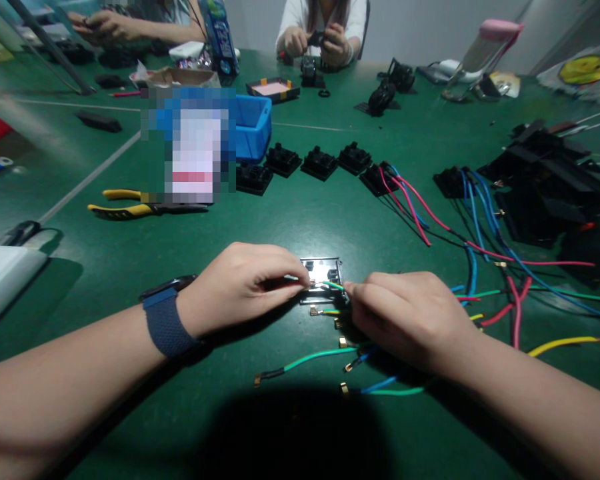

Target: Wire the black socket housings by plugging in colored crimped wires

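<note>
Pinching a short green-yellow wire (pixel 330 285) between both hands, you hold it just below the middle of the frame, over a small black housing (pixel 323 275) that lies on the green counter (pixel 130 267). Your left hand (pixel 240 285) has its grip closed narrow on the wire's metal terminal end; your right hand (pixel 410 317) has its fingertips closed on the same wire just right of the housing. A dark blue band sits on your left wrist.

Loose wires (pixel 325 353) — green, blue, yellow — lie on the counter beneath and around your right hand. Toward the right of the frame, more red and blue wires (pixel 475 247) trail from black parts. A row of 5 black housings (pixel 320 163) sits above centre, beside a blue bin (pixel 255 127). Yellow-handled pliers (pixel 140 208) lie at the left. At the top edge, 2 other people's hands work — well apart from yours.
</note>
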Tool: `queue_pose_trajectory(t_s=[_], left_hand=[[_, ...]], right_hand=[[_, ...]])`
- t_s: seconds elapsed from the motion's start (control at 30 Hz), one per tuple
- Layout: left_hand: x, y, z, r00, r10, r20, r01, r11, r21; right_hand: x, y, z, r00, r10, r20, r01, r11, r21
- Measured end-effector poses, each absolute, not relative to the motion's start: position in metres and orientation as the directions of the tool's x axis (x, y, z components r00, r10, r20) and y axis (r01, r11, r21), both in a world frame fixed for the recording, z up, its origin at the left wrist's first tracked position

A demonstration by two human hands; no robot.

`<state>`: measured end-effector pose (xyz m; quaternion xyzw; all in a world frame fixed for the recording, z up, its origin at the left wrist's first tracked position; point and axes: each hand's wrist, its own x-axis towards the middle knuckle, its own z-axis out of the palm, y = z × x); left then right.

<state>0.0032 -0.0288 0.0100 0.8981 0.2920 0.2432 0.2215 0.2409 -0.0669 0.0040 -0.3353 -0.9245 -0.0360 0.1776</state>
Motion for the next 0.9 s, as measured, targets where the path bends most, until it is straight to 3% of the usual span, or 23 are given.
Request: queue_pose_trajectory(t_s=[0.9], left_hand=[[0.0032, -0.0289, 0.0112, 0.715, 0.641, 0.279, 0.429, -0.717, 0.549]], right_hand=[[0.2393, -0.0666, 0.0023, -0.736, 0.596, 0.321, 0.597, 0.795, -0.107]])
